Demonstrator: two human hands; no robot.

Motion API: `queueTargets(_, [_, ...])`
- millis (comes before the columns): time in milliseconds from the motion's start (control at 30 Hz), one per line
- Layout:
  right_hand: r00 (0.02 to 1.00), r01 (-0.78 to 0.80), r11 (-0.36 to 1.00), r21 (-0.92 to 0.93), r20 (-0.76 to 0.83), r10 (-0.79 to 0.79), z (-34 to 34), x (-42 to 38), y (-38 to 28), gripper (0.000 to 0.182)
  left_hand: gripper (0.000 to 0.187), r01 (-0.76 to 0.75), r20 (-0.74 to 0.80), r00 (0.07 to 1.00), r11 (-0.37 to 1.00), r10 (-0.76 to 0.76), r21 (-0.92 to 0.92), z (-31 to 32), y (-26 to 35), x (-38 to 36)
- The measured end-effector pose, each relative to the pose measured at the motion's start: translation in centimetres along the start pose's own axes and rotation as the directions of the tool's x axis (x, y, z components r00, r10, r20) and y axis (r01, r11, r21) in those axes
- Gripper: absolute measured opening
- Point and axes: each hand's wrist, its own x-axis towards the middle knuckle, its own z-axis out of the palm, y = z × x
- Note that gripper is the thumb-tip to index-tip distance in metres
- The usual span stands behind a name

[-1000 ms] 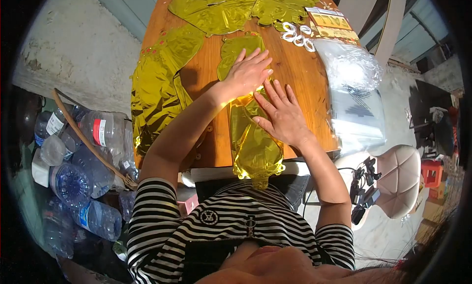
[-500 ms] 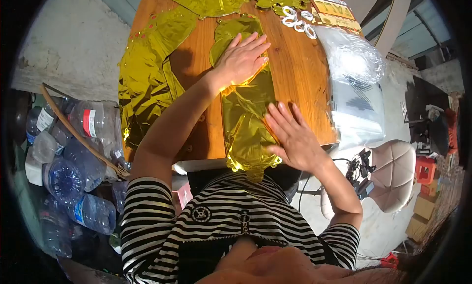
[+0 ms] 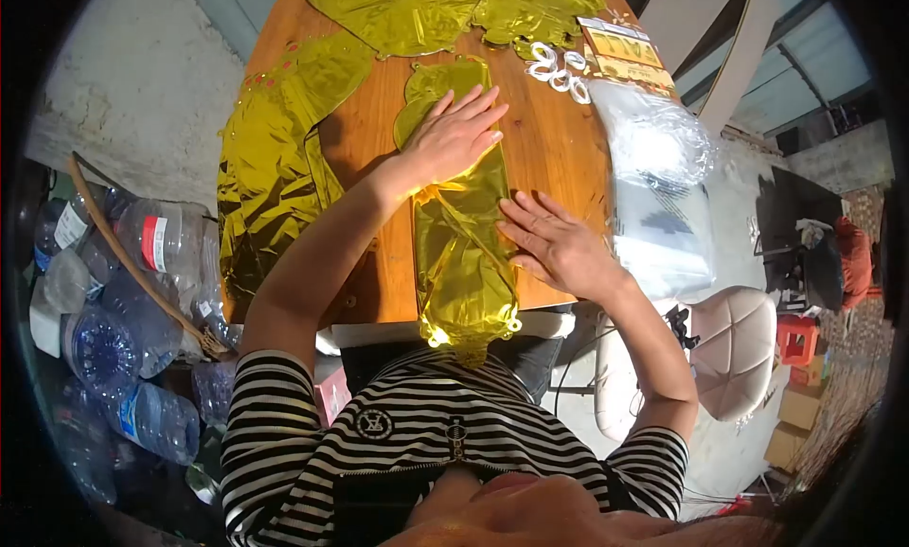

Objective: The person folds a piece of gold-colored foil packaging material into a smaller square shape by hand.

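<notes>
A flat, folded gold foil balloon lies lengthwise on the wooden table, its near end with small tabs hanging over the front edge. My left hand rests palm down on its upper half, fingers stretched out, with creases in the foil below the wrist. At the balloon's right edge, my right hand is flat, fingers extended and fingertips touching or close to the foil. Neither hand grips anything. More gold foil balloons lie around, one at the left and another at the far end.
White ribbon rolls and a printed card package sit at the far right of the wooden table. Clear plastic bags lie along its right side. Plastic bottles crowd the floor at left; a padded chair stands at right.
My right hand has moved up along the balloon's right edge. My left hand stays on the upper half. The whole view has shifted slightly.
</notes>
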Motion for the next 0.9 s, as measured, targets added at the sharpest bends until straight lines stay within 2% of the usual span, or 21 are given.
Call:
queueTargets(67, [0.999,0.02,1.0,0.014,0.028,-0.02,0.6,-0.1,0.5,0.049,0.054,0.024,0.018,1.0,0.999,-0.024,-0.027,-0.1,0.0,-0.1])
queueTargets(167, [1.0,0.019,1.0,0.003,0.025,-0.019,0.9,-0.4,0.6,0.051,0.049,0.049,-0.03,0.998,0.965,-0.059,-0.256,-0.3,-0.8,0.9])
queueTargets(200, [1.0,0.023,1.0,0.009,0.015,-0.023,0.9,-0.4,0.6,0.051,0.049,0.048,-0.024,0.998,0.964,-0.056,-0.261,-0.5,-1.0,0.8])
queueTargets(267, [1.0,0.02,0.999,0.026,0.014,-0.02,1.1,-0.6,0.6,0.051,0.043,0.023,-0.161,0.985,0.963,-0.068,-0.269,-1.7,-1.0,0.4])
queueTargets(300, [1.0,0.02,0.999,0.025,0.015,-0.02,1.0,-0.5,0.6,0.051,0.038,-0.074,-0.323,0.946,0.982,0.015,-0.172,-3.5,0.3,0.1])
queueTargets(333, [1.0,0.021,0.999,0.024,0.017,-0.022,1.0,-0.5,0.6,0.051,0.038,-0.072,-0.318,0.948,0.981,0.012,-0.178,-5.0,1.8,-0.8])
queueTargets(400, [1.0,0.027,0.999,0.027,0.01,-0.027,1.3,-0.7,0.7,0.052,0.037,-0.092,-0.15,0.985,0.996,0.088,-0.021,-7.2,5.2,-3.9])
queueTargets(467, [1.0,0.024,0.999,0.036,0.001,-0.024,1.3,-0.6,0.8,0.052,0.04,-0.276,0.044,0.959,0.959,0.279,-0.066,-7.7,8.9,-8.9])
queueTargets(567, [1.0,0.029,0.999,0.042,-0.006,-0.029,0.8,-0.4,0.7,0.05,0.048,-0.225,0.063,0.971,0.972,0.23,-0.073,-5.2,13.5,-13.0])
queueTargets(633, [0.999,0.036,0.997,0.064,0.003,-0.036,0.3,-0.2,0.8,0.049,0.056,-0.134,0.041,0.99,0.989,0.137,-0.058,-3.9,14.3,-13.5])
queueTargets(700, [0.999,0.035,0.995,0.092,0.015,-0.037,-0.3,0.0,0.8,0.048,0.057,-0.122,0.075,0.989,0.992,0.125,-0.037,-3.1,14.6,-13.8])
queueTargets(767, [0.994,-0.099,0.917,0.387,-0.01,0.112,-1.0,0.7,0.7,0.039,0.059,-0.109,0.098,0.989,0.994,0.109,-0.003,-2.5,14.7,-14.1])
queueTargets(800, [0.994,-0.09,0.92,0.382,-0.015,0.104,-1.2,1.3,0.6,0.039,0.059,-0.109,0.091,0.99,0.994,0.108,0.006,-2.4,14.6,-14.3])
queueTargets(833, [0.943,-0.296,0.56,0.774,0.143,0.301,-1.3,2.3,0.5,0.036,0.059,-0.107,0.093,0.99,0.994,0.107,-0.01,-2.4,14.5,-14.3])
queueTargets(867, [0.85,-0.407,0.017,0.913,0.371,0.374,-1.4,3.1,0.5,0.034,0.059,-0.106,0.096,0.99,0.994,0.108,-0.025,-2.5,14.4,-14.3])
queueTargets(900, [0.867,-0.374,-0.15,0.915,0.403,0.295,-0.8,3.9,1.4,0.035,0.06,-0.112,0.093,0.989,0.994,0.112,-0.006,-2.3,14.4,-14.3])
